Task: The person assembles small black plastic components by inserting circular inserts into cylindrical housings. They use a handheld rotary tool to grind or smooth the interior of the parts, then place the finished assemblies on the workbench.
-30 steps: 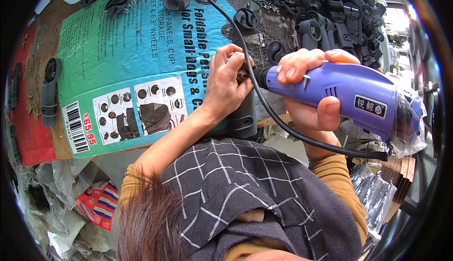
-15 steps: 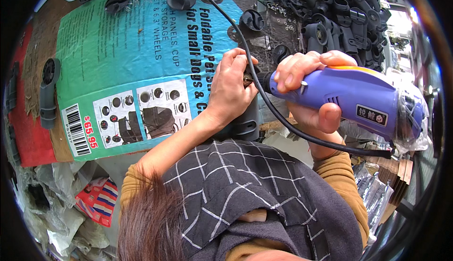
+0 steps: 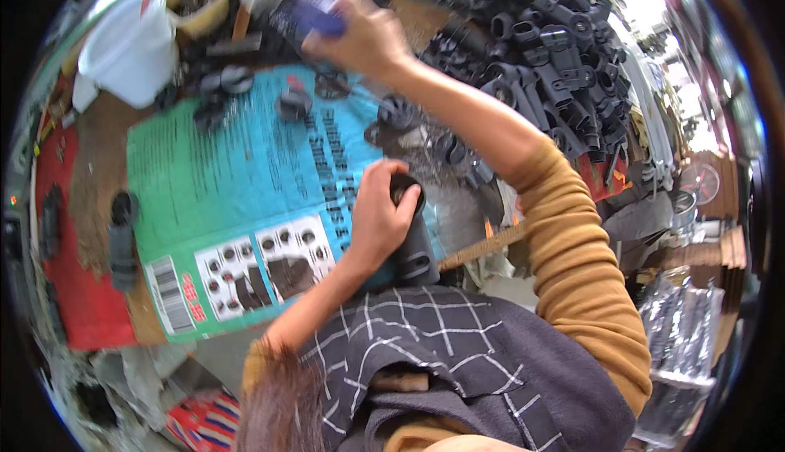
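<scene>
My left hand (image 3: 378, 221) is closed around a black plastic fitting (image 3: 417, 257), with the thumb on its round upper end. The fitting lies near the table's front edge, close to my apron, and its lower end has a slot. My right arm is stretched far forward. At the back of the table my right hand (image 3: 366, 37) grips a purple electric screwdriver (image 3: 320, 17). Motion blurs the tool, and its tip cannot be made out. Black round knobs (image 3: 293, 104) lie on the printed green and blue cardboard (image 3: 237, 158) under my work.
A large heap of black plastic fittings (image 3: 556, 60) fills the back right. A white bucket (image 3: 131, 47) and a yellowish tub (image 3: 199, 1) stand at the back left. Another black fitting (image 3: 123, 243) lies on the left. Plastic-wrapped dark parts (image 3: 679, 321) sit at the right.
My right hand has carried the electric screwdriver away from the fitting, forward and left to the back of the table. My left hand stays on the fitting. The view has shifted.
</scene>
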Available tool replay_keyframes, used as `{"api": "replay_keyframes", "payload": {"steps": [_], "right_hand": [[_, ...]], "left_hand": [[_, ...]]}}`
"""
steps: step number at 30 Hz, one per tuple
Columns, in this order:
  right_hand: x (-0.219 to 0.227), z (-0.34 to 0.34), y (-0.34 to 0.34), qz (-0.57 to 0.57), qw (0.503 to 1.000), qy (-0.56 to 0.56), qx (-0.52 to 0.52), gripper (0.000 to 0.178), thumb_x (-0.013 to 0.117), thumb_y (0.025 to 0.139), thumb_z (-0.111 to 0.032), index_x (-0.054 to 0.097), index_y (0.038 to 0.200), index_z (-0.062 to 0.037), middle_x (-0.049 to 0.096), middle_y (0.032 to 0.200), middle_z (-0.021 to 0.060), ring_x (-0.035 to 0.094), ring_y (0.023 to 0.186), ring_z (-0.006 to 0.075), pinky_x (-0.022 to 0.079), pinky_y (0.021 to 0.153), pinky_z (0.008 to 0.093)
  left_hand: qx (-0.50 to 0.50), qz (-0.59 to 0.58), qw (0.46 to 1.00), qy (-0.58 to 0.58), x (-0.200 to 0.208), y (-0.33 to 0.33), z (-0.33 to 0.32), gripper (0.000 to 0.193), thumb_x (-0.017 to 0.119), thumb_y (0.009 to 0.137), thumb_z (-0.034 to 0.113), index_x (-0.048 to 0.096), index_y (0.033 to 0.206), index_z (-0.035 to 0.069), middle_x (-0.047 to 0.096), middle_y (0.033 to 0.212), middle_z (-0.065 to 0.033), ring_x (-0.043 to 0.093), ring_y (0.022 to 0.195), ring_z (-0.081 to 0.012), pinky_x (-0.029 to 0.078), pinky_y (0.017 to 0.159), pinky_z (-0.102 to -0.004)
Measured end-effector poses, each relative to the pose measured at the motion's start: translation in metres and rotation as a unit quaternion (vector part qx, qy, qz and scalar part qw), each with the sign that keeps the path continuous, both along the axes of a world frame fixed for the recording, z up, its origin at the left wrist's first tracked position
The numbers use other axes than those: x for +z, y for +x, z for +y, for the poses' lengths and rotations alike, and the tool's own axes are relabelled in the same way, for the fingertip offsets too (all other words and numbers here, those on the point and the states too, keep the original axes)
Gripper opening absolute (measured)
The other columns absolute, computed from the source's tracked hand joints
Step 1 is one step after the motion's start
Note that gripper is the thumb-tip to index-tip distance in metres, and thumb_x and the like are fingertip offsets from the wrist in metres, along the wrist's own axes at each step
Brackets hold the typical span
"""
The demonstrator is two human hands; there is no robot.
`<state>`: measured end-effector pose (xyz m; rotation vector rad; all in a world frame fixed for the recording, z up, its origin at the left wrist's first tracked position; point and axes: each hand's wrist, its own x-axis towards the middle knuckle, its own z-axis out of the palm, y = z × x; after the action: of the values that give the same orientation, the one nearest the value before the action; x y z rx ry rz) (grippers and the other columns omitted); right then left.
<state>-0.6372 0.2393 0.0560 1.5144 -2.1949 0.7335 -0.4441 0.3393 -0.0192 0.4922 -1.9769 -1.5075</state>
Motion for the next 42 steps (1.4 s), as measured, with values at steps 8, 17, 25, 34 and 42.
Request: {"api": "replay_keyframes", "payload": {"steps": [8,17,25,34,42], "right_hand": [[-0.023,0.024,0.000,0.002,0.983,0.000,0.183,0.050,0.075,0.077,-0.032,0.058,0.114,-0.0027,0.061,0.101,0.0164,0.058,0.102,0.0336,0.048,0.089,0.0402],[0.027,0.202,-0.011,-0.381,0.925,-0.018,0.000,0.060,0.074,0.083,-0.038,0.050,0.125,-0.0027,0.065,0.111,0.0193,0.065,0.101,0.0307,0.049,0.091,0.0391],[0.066,0.342,-0.380,0.177,0.858,-0.051,-0.479,0.045,0.065,0.087,-0.042,0.064,0.100,0.0009,0.067,0.091,0.0233,0.065,0.081,0.0365,0.051,0.072,0.0443],[0.011,0.390,-0.597,0.009,0.895,0.017,-0.445,0.061,0.059,0.092,-0.046,0.056,0.131,0.0006,0.060,0.130,0.0215,0.057,0.121,0.0329,0.042,0.102,0.0393],[0.059,0.134,-0.218,-0.012,0.998,0.004,0.057,0.026,0.059,0.093,-0.013,0.065,0.116,-0.0039,0.065,0.114,0.0132,0.062,0.103,0.0238,0.049,0.090,0.0349]], "left_hand": [[-0.047,-0.055,0.988,0.139,0.005,0.004,-0.015,0.029,0.063,0.084,0.002,0.056,0.112,0.001,0.057,0.110,-0.0118,0.055,0.106,-0.0251,0.043,0.094,-0.0346],[0.014,0.142,0.990,0.018,0.064,-0.096,-0.049,0.042,0.063,0.095,0.022,0.044,0.129,0.005,0.032,0.138,-0.0119,0.036,0.127,-0.0248,0.034,0.107,-0.0453],[0.139,0.043,0.981,-0.129,0.061,-0.006,-0.076,0.026,0.066,0.092,0.025,0.060,0.110,0.007,0.044,0.128,-0.0109,0.047,0.118,-0.0214,0.047,0.092,-0.0352],[0.311,-0.215,0.841,-0.387,0.029,0.170,-0.188,0.044,0.080,0.074,0.023,0.061,0.109,0.006,0.052,0.121,-0.0188,0.049,0.118,-0.0353,0.040,0.102,-0.0448],[0.278,-0.572,0.753,-0.166,0.054,0.255,-0.264,0.066,0.074,0.065,0.036,0.055,0.118,0.001,0.062,0.114,-0.0239,0.061,0.110,-0.0352,0.050,0.092,-0.0464]]}}
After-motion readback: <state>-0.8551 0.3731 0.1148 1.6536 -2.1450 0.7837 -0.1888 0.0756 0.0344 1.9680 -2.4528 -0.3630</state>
